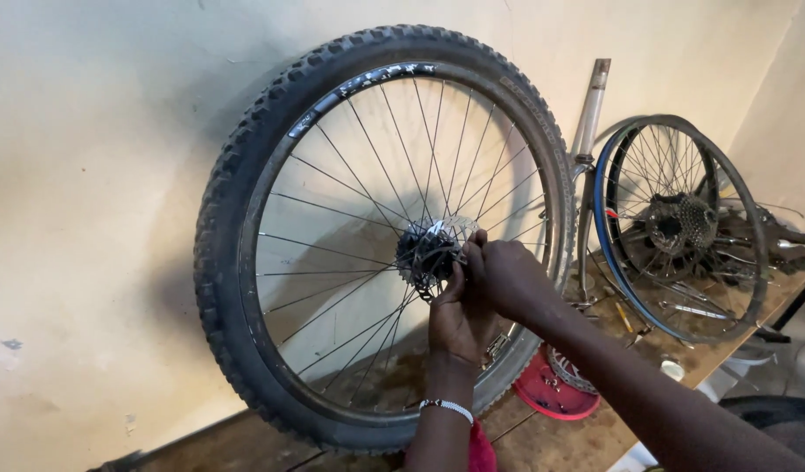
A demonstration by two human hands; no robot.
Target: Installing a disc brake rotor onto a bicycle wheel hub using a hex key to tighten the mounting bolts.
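Both hands, the left hand below and the right hand beside, are pinching the hub of the upright wheel directly ahead

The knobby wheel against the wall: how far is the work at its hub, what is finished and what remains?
Looks done: the wheel stands off the bike, tyre on, leaning on the wall. In hand: the left hand and the right hand meet at the hub, fingertips pinching something too small to identify. Left: cannot tell; a sprocket lies in the red tray, and a second bare rim waits beside.
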